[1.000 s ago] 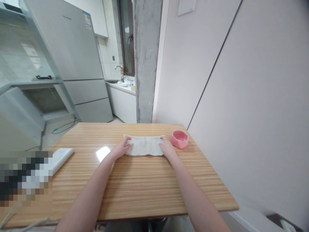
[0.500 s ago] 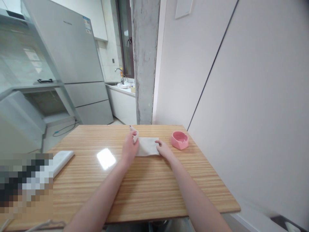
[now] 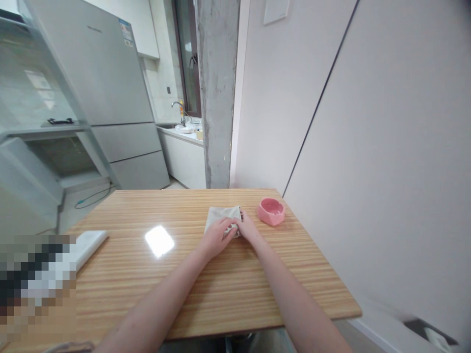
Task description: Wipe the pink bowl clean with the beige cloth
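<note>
Cloth (image 3: 219, 213) is seen folded on the table (image 3: 221, 289), toward the far edge. Its near right part is covered by the left hand (image 3: 216, 238), fingers laid open across it. Its right edge is touched by the right hand (image 3: 248, 228), fingers curled; whether fabric is pinched there cannot be told. The ashtray (image 3: 271, 218) is situated just right of that hand.

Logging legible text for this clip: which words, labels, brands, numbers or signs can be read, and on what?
None can be read.
Dark lettering on the refrigerator door: too small and blurred.
Blue-and-white sticker on the same door: print too small.
Cloth and pink dish: no lettering visible.
</note>
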A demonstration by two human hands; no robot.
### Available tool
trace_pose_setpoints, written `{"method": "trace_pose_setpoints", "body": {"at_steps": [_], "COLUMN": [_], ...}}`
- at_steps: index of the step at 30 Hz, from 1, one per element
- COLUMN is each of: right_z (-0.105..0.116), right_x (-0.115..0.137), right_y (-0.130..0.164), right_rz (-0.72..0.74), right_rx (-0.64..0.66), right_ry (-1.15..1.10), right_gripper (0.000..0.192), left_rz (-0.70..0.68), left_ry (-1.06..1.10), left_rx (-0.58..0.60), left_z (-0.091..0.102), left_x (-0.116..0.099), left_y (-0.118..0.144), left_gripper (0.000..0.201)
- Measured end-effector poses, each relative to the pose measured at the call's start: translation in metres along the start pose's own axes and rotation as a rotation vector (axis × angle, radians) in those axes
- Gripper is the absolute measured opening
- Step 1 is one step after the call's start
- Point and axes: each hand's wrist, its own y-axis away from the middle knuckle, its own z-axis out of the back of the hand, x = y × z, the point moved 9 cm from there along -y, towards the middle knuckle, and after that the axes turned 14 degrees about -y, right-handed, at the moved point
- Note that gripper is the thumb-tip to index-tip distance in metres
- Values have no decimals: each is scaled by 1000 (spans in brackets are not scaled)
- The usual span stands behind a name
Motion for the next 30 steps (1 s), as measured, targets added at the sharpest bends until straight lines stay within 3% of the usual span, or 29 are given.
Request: {"method": "trace_pose_setpoints", "body": {"at_steps": [4,7,11,13,17,20,22,24,25,27,30], "right_z": [-5,10,81,125,199,217,206,170,140,69,-15], "right_x": [14,35,53,43,10,9,29,58,68,80,80], "right_y": [6,20,52,70,98,106,103,94,86,70,54], "right_rz": [-19,-14,-4,-80,-303,-365,-299,-119,-18,158,252], "right_rx": [117,194,44,-32,-139,-214,-307,-361,-285,4,284], "right_ry": [71,145,258,318,672,879,971,977,894,650,457], "right_gripper": [22,18,26,30,26,31,40,41,41,45,60], "left_rz": [111,237,317,298,251,213,179,148,134,121,138], "left_ry": [58,109,156,139,73,43,28,25,25,24,25], "left_rx": [-27,-61,-48,-4,72,110,147,209,244,298,287], "left_z": [11,14,9,5,-2,-4,-6,-12,-15,-21,-23], "left_x": [26,52,67,64,54,48,44,42,41,41,46], "left_y": [0,1,4,4,4,3,4,6,8,10,10], "left_gripper": [25,27,29,29,26,26,25,21,18,14,13]}}
